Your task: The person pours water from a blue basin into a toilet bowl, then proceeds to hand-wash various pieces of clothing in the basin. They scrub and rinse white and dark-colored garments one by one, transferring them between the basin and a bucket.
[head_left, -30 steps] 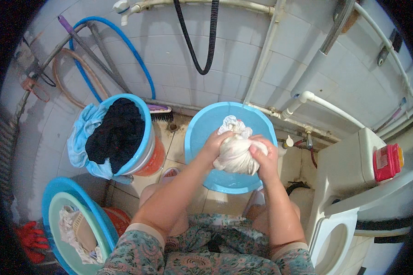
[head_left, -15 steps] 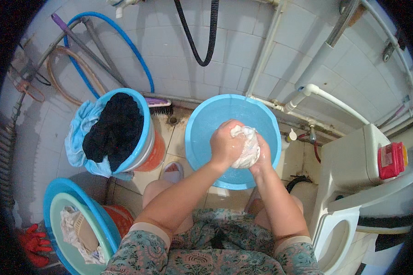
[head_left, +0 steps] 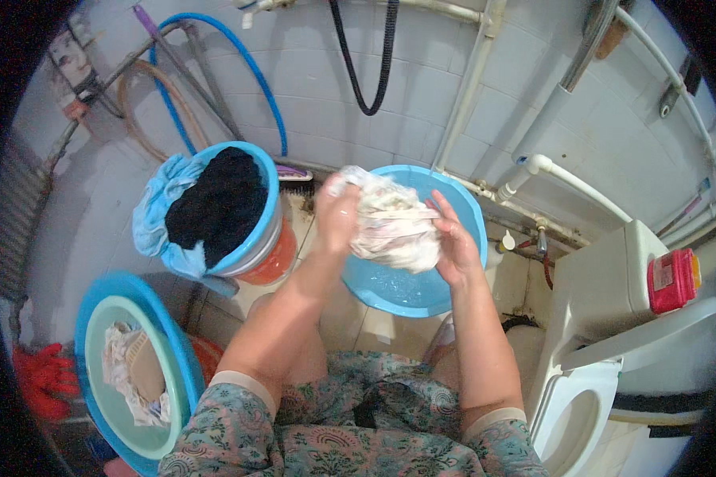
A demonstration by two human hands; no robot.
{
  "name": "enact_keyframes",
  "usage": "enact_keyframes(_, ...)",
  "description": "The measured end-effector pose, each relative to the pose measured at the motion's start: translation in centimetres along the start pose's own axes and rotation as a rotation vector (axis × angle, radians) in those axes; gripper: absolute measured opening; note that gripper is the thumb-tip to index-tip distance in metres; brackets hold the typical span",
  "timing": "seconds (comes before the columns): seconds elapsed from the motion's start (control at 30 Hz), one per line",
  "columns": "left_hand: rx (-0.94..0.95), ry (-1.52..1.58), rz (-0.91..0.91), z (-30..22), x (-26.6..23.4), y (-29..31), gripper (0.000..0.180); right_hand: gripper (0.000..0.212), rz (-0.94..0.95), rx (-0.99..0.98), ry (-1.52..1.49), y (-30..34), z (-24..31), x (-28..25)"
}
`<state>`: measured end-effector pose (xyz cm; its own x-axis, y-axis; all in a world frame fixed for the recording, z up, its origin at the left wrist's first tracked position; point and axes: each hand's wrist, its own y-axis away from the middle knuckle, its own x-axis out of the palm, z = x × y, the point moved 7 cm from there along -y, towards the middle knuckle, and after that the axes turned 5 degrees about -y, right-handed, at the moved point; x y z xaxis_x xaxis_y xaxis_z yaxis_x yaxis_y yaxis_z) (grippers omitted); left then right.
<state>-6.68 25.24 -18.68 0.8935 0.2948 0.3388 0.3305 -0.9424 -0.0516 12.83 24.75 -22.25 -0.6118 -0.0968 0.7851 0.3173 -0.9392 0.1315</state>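
A wet, bunched white cloth (head_left: pixel 395 225) hangs over the near part of a light blue basin (head_left: pixel 463 208) with water in it. My left hand (head_left: pixel 338 219) grips the cloth's upper left end, its fingers partly hidden and a little blurred. At the cloth's right side, my right hand (head_left: pixel 458 245) holds its edge between thumb and fingers, with one finger stretched upward. Both hands are wet.
Left of the basin, a bucket (head_left: pixel 264 248) carries a blue tub of black cloth (head_left: pixel 219 207) and light blue cloth (head_left: pixel 165 208). Nearer stands a pale green basin (head_left: pixel 177 397) holding whitish laundry. Red gloves (head_left: pixel 46 380) lie far left; a toilet (head_left: pixel 585 405) stands right.
The cloth, squeezed into a ball between both hands before, is now looser and wider. My left hand has moved left and my hands are farther apart. The view has shifted slightly.
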Motion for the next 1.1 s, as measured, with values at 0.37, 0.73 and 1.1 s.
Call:
enact_keyframes(0.37,0.527,-0.904,-0.554,-29.0,-18.4,10.3,0.022,0.04,-0.343,0.222,0.084,-0.8,-5.3,-7.3)
enact_keyframes(0.73,0.064,-1.875,-1.033,-29.7,-34.2,24.0,0.034,0.032,-0.199,0.371,0.217,0.1,-10.9,-5.6)
enact_keyframes(1.1,0.56,-1.431,0.1,-14.8,-7.9,13.7,0.021,0.03,-0.144,0.182,0.573,2.0,-2.7,3.5)
